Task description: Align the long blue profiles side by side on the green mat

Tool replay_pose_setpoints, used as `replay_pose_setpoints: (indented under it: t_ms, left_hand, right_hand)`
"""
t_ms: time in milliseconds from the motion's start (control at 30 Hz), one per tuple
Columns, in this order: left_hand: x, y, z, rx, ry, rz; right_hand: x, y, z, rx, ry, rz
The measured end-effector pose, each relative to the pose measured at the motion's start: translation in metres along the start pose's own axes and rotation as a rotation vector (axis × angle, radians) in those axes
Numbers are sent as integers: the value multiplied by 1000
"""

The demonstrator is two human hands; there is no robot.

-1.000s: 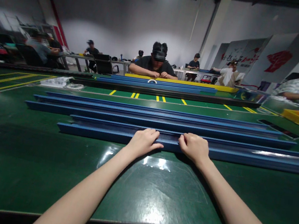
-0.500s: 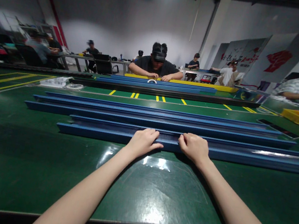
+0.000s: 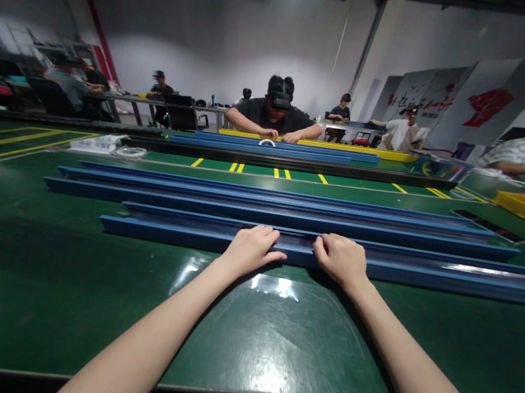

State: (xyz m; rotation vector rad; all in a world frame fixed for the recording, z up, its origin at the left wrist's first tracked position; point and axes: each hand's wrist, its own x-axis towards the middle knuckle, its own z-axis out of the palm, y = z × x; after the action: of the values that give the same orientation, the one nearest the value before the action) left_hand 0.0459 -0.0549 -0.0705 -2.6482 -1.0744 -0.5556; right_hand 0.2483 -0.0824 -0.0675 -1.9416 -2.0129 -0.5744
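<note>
Opposite, at upper centre, a black-shirted co-worker's hands (image 3: 293, 136) have moved farther apart since one second ago; mine are unchanged. My left hand (image 3: 252, 248) and right hand (image 3: 342, 259) rest on a long, glossy blue channel-shaped rail (image 3: 430, 278), centre-left to right edge of frame. Fingers curl over it, tips hidden; cannot tell whether they clamp. Glossy green tabletop (image 3: 73, 306) beneath.

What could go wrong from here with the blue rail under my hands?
Your left hand and right hand sit close together on the nearest blue rail, which runs out of the picture to the right; if lifted, that long side might dip or swing. Pushed forward, it could knock the blue rails lying just behind.
</note>
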Motion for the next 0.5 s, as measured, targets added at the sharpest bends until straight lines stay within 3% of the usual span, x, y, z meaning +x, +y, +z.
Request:
replay_pose_setpoints:
  t_ms: [500]
  left_hand:
    - [0,0,-2,14,-17,3]
  right_hand:
    - [2,4,5,16,167,-73]
